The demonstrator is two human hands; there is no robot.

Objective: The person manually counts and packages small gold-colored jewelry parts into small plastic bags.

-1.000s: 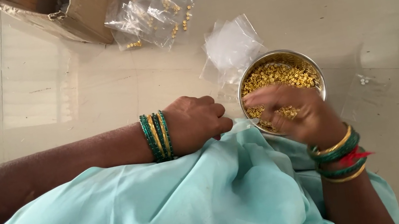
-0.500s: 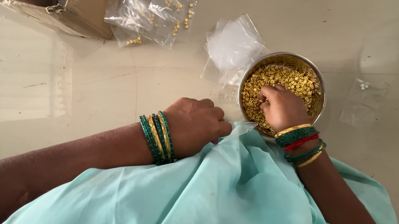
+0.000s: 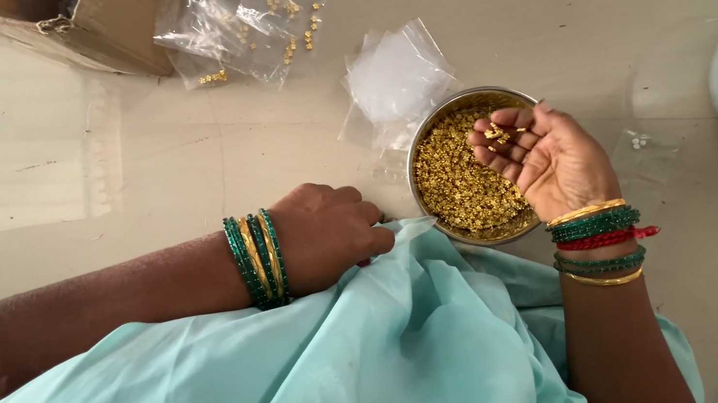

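Gold beads lay in our right hand, which had just turned palm-up, fingers loosely apart, cupping a few above the steel bowl of beads at centre; half a second earlier it was digging palm-down, so a pinch was lifted. Our left hand stayed curled together on the turquoise cloth, near the bowl's left rim.

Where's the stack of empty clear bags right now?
In the head view, the empty clear bags lie on the floor at upper centre, just beyond the steel bowl of gold pieces, up and left of the open right hand.
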